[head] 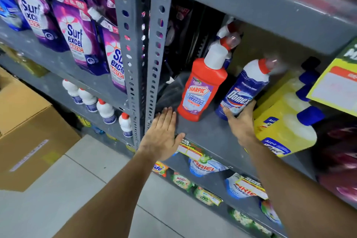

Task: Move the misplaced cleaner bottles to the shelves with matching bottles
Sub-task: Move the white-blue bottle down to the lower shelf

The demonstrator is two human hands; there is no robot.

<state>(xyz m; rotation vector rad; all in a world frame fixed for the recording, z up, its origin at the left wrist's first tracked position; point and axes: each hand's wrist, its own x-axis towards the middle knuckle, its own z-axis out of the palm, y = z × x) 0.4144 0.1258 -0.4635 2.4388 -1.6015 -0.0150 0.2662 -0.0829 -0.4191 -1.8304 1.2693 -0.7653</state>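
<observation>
A blue Domex bottle (pixel 244 91) is gripped low on its body by the right hand (pixel 241 123), fingers wrapped around it, on the grey shelf (pixel 208 133) just beside a red Harpic bottle (pixel 201 91). The left hand (pixel 164 135) is laid flat, fingers together, on the shelf edge. Matching white-and-blue bottles (pixel 98 105) are seen on a lower shelf to the left, so the move is judged barely begun.

Harpic bottle (pixel 201 87) is bright red with a white neck, Domex bottle (pixel 244 91) is blue and white, red cap I think, jugs (pixel 286 120) yellow, shelf (pixel 208 133) plain grey.
</observation>
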